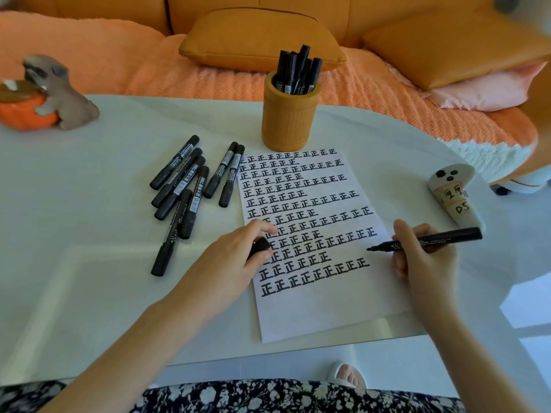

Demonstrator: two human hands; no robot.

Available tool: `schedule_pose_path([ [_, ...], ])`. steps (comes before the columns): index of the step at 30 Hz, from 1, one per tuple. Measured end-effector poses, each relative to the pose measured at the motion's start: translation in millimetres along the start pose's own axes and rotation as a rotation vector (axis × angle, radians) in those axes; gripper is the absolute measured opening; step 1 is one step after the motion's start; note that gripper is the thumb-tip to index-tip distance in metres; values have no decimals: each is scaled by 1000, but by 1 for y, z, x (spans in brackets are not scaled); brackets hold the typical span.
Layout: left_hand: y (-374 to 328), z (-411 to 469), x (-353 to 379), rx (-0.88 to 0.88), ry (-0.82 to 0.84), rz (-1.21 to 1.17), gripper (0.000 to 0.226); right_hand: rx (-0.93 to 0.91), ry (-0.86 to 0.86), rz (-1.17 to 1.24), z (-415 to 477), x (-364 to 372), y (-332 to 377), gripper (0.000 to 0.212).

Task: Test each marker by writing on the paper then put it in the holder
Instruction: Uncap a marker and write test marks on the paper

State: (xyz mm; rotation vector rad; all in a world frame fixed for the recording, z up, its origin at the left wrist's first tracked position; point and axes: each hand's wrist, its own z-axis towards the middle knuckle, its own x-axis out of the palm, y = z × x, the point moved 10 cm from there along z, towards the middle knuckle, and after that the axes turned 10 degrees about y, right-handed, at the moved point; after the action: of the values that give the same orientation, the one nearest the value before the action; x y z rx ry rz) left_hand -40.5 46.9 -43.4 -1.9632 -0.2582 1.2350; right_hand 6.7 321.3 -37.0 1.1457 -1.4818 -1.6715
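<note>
A white paper (pixel 328 311) covered with rows of black written characters lies on the white table (pixel 89 263). My right hand (pixel 423 257) holds an uncapped black marker (pixel 441 237), its tip pointing left just above the paper's right side. My left hand (pixel 235 260) rests on the paper's left edge and grips the black cap (pixel 258 246). An orange cylindrical holder (pixel 289 120) stands behind the paper with several black markers in it. Several capped black markers (pixel 190 189) lie loose on the table left of the paper.
A grey animal figurine with an orange bowl (pixel 44 96) stands at the table's far left. A white ghost-shaped object with labels (pixel 456 195) lies at the right. An orange sofa with cushions (pixel 262 40) is behind the table. The table's front edge is near my lap.
</note>
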Motion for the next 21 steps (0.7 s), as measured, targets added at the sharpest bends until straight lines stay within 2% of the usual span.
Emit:
schedule_pose_path([
  [3, 0, 0, 0, -2, -1, 4, 26, -20, 22, 17, 0, 3, 2, 27],
  [13, 0, 0, 0, 1, 0, -6, 25, 12, 4, -6, 4, -1, -6, 38],
  [21, -1, 0, -1, 4, 1, -9, 25, -7, -16, -101, 3, -1, -5, 35],
])
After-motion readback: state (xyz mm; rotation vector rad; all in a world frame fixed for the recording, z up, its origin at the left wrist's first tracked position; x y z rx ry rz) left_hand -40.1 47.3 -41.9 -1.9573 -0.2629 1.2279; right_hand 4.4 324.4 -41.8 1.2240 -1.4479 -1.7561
